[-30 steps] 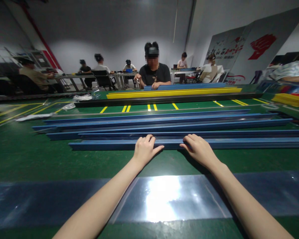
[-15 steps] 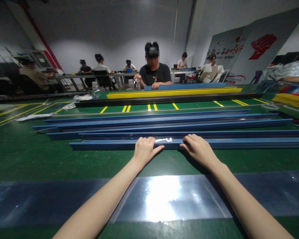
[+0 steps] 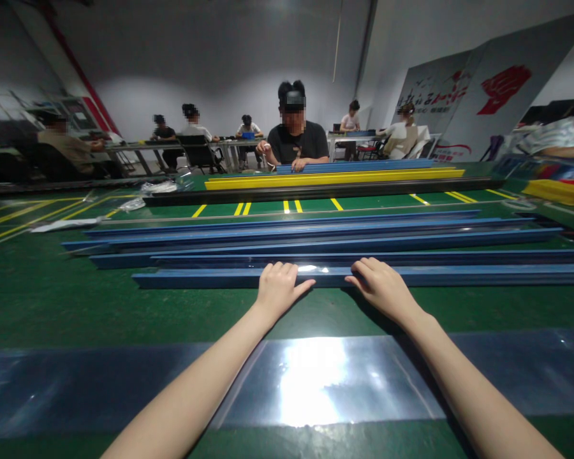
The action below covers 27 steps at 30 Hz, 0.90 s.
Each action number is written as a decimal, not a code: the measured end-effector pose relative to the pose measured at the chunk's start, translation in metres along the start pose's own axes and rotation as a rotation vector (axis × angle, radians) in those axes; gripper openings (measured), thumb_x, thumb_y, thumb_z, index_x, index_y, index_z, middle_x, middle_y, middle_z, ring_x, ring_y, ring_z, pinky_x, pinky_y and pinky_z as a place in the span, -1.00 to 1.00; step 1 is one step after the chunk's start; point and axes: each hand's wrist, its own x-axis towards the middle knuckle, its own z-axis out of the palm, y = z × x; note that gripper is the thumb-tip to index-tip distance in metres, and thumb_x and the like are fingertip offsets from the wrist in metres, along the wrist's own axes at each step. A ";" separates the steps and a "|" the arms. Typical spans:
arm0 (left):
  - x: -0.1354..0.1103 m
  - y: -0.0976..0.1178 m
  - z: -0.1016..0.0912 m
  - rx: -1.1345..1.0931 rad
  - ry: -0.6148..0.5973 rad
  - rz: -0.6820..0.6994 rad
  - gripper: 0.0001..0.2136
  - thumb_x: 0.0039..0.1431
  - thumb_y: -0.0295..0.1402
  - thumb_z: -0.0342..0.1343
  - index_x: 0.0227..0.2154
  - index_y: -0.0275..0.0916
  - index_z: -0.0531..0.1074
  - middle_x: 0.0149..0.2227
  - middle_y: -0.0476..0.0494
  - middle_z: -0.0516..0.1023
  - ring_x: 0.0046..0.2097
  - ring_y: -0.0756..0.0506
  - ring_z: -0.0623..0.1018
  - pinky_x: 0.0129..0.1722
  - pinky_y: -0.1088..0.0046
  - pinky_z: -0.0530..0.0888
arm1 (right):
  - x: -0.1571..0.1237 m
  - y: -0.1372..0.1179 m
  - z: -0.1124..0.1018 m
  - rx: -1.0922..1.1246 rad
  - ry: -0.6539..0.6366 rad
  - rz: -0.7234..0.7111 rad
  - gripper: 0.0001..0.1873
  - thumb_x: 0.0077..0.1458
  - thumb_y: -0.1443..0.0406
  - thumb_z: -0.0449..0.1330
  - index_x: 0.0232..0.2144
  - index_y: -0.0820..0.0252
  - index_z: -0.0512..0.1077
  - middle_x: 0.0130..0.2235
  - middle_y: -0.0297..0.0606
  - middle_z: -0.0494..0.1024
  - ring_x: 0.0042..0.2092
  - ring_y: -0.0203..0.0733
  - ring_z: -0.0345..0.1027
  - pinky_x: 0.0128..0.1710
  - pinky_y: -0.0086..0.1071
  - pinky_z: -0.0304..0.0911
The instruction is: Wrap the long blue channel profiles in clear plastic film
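My left hand (image 3: 278, 289) and my right hand (image 3: 381, 287) both rest on the nearest long blue rail (image 3: 196, 278), which lies across the green table (image 3: 67, 299). Each hand's fingers curl over the rail's top edge, with the thumbs on its near side. A small shiny patch shows on the rail between the two hands. Several more blue rails (image 3: 316, 236) lie parallel just behind it. A long sheet of clear film (image 3: 316, 379) lies flat on the table under my forearms.
Across the table a person in a dark shirt (image 3: 296, 141) sits behind yellow (image 3: 335, 178), blue and black rails. Crumpled plastic (image 3: 157, 187) lies at the far left. Other people work at tables in the background. Red and yellow parts (image 3: 559, 188) sit at the far right.
My hands have stayed on the nearest rail. A shiny glint appeared on it between my hands. The person opposite moved a hand slightly.
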 end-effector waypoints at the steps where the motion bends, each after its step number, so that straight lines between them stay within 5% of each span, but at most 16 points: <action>1: 0.000 0.000 0.000 -0.002 -0.005 -0.002 -0.62 0.10 -0.03 -0.08 -0.53 -0.26 0.37 -0.47 -0.13 0.50 -0.38 -0.09 0.43 -0.39 0.38 0.18 | 0.000 0.000 0.000 0.000 0.000 0.000 -0.76 0.15 0.16 -0.05 -0.42 0.18 0.28 -0.40 -0.24 0.39 -0.32 -0.18 0.21 -0.37 -0.37 0.03; 27: 0.007 0.001 -0.008 -0.027 -0.189 -0.066 -0.57 0.09 0.01 -0.10 -0.48 -0.29 0.41 -0.46 -0.19 0.51 -0.34 -0.15 0.48 -0.37 0.39 0.27 | 0.001 -0.001 -0.001 -0.011 -0.016 0.010 -0.77 0.14 0.17 -0.03 -0.43 0.18 0.29 -0.40 -0.26 0.38 -0.32 -0.20 0.19 -0.37 -0.38 0.01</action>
